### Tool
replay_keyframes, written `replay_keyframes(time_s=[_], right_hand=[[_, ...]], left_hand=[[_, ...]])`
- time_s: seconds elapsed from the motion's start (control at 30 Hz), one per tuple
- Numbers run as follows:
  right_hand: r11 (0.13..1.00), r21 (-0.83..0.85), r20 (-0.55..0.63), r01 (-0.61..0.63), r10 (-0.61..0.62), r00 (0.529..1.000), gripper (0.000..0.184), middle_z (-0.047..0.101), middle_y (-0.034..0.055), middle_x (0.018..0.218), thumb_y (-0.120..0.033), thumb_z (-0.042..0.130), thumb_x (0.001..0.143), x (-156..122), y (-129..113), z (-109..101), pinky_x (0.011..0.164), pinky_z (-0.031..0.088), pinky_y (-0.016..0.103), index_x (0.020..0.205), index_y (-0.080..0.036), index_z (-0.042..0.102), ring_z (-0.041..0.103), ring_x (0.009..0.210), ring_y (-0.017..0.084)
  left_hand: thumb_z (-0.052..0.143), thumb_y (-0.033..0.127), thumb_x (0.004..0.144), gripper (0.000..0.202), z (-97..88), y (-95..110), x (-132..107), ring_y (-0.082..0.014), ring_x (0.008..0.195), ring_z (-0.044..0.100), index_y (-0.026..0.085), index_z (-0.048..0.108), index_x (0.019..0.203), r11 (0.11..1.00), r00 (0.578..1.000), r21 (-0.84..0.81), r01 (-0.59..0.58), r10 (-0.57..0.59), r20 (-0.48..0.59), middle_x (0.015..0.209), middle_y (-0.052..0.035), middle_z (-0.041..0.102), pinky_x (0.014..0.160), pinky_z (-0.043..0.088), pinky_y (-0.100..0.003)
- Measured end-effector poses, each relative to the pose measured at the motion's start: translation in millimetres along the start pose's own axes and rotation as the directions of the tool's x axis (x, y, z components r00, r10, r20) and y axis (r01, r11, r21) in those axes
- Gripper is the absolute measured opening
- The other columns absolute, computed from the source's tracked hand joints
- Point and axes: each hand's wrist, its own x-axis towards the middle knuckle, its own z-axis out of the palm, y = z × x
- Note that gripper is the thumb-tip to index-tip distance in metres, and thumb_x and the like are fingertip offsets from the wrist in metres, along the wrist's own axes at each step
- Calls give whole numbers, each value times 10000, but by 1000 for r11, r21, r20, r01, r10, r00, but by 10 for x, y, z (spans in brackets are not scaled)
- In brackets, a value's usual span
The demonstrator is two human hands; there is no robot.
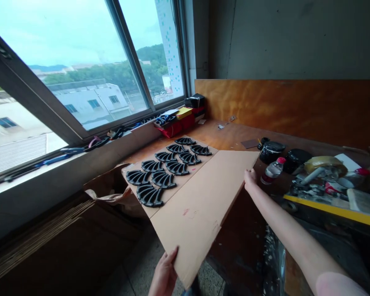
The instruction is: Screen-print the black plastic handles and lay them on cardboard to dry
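A large sheet of brown cardboard [209, 185] spans the space between my hands, partly over the wooden table and partly over the floor. My left hand [165, 271] grips its near left edge, thumb on top. My right hand [250, 179] holds its right edge, with the arm stretched forward. Several black, ribbed, fan-shaped pieces [149, 195] lie in two rows along the far left part of the sheet. Fingers beneath the cardboard are hidden on both sides.
On the right of the table [231, 133] stand a bottle with a red cap [273, 170], black tubs [273, 152] and a roll of tape [326, 166]. Red and black bundles [175, 123] sit by the window. Stacked cardboard [43, 238] leans at lower left.
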Motion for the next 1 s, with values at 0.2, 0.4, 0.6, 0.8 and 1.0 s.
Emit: replay_keyframes(time_s=[0.2, 0.4, 0.6, 0.8, 1.0], right_hand=[[984, -39, -8, -172, 171, 985, 441, 684, 154, 1141, -394, 662, 704, -846, 255, -230, 991, 465, 516, 1088, -179, 657, 613, 1132, 301], [982, 31, 286, -184, 168, 944, 389, 666, 116, 1219, -426, 627, 786, -1833, 21, -819, 1003, 470, 496, 1116, -222, 661, 594, 1185, 274], [989, -49, 182, -138, 145, 973, 307, 689, 90, 1167, -385, 568, 841, -2356, -217, -1739, 985, 500, 449, 1083, -225, 668, 632, 1105, 235], [964, -262, 32, -43, 53, 998, 299, 667, 90, 1203, -387, 516, 891, -2703, -50, -2464, 967, 516, 441, 1106, -238, 662, 645, 1061, 232], [919, -384, -71, -95, 73, 995, 283, 665, 90, 1192, -355, 506, 886, -3116, 56, -2661, 957, 515, 475, 1090, -238, 663, 626, 1103, 257]], left_hand=[[786, 248, 725, 309, 257, -712, 187, -168, 736, 707, 196, 585, 953, 987, 993, 121, 111, -115, 31, 953, -58, 720, 605, 563, -240], [773, 279, 749, 303, 328, -1106, 336, -108, 669, 661, 201, 540, 927, 961, 996, 260, 90, -87, -24, 946, -16, 674, 602, 556, -231], [747, 265, 778, 276, 367, -1465, 307, -71, 513, 586, 187, 490, 845, 948, 996, 308, 83, -77, -33, 741, 19, 616, 562, 561, -217], [778, 335, 746, 339, 350, -1491, 302, -151, 626, 684, 176, 484, 809, 850, 992, 512, 124, -126, -31, 689, 1, 616, 560, 591, -252], [806, 333, 715, 359, 294, -1389, 386, -133, 616, 674, 163, 509, 823, 785, 981, 603, 143, -195, 20, 709, -8, 632, 597, 605, -268]])
